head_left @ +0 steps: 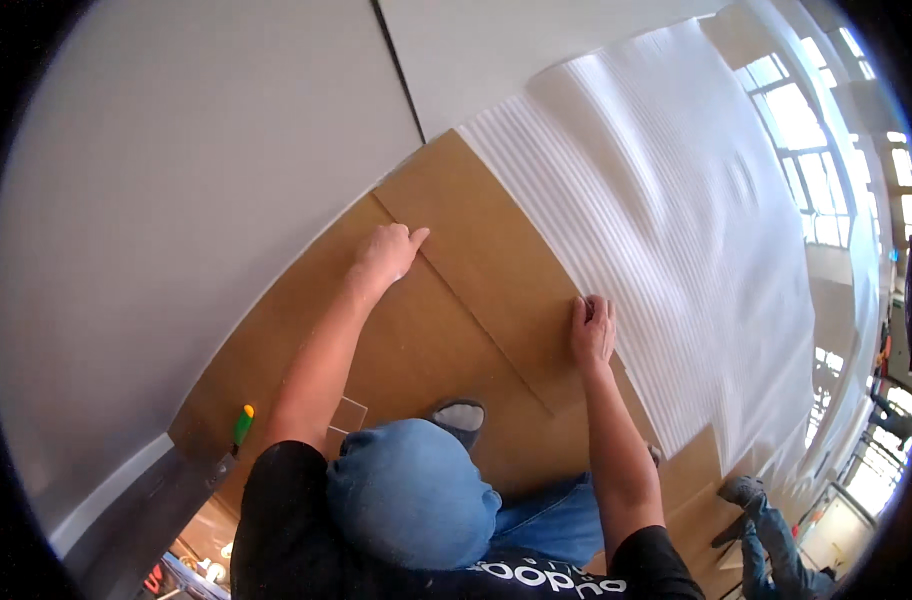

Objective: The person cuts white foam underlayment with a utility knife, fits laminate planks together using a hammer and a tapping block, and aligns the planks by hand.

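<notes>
"Where did the brown sheet lie?"

"Under and in front of the person, between a grey panel and a ribbed white sheet. A dark line ran across it; I couldn't tell whether that was a crease, a cut or an overlap."

"And the hands?"

"The left hand rested at the upper part of that line, fingers curled under, thumb out. The right hand was drawn in narrow at the border with the white sheet. I couldn't tell whether either one pinched anything."

"How would it have handled?"

"Like cardboard, I'd judge: light for its spread, fairly stiff, prone to creasing, a little slick. The border by the right hand seemed the best hold, with a flat palm steadying the line. A grey shoe over the brown sheet could have pinned it."

"Room to move?"

"Tightest along the grey panel's edge. The white sheet looked soft and rumpled, easily dragged. A green-and-yellow handle sat near the left forearm, and another person's legs were off at the lower right."
</notes>
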A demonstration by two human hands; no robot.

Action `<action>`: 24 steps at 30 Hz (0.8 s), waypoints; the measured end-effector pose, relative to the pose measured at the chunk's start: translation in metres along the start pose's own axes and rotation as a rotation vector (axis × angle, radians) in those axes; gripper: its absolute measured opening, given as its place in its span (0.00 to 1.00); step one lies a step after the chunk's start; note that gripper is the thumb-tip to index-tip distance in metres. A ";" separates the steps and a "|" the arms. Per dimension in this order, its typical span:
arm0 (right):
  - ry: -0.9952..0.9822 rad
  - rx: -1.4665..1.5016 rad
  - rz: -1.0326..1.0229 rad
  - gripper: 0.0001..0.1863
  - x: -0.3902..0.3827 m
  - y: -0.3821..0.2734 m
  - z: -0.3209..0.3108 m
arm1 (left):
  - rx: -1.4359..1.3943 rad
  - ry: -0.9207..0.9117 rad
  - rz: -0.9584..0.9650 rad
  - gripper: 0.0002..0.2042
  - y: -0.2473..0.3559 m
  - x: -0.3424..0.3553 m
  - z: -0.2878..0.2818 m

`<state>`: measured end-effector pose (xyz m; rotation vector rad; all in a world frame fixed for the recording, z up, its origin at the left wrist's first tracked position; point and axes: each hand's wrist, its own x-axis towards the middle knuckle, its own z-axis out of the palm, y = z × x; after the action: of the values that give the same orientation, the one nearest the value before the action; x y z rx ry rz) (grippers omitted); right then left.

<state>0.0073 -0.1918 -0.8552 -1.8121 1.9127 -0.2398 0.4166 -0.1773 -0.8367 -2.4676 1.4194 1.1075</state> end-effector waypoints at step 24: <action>0.040 0.602 0.738 0.17 -0.166 0.077 -0.035 | 0.677 -0.103 1.020 0.24 0.226 0.066 -0.001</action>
<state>-0.0770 -0.0295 -0.8220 -0.6694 2.0924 -0.5165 0.2604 -0.3532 -0.8176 -1.1731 2.5365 0.6015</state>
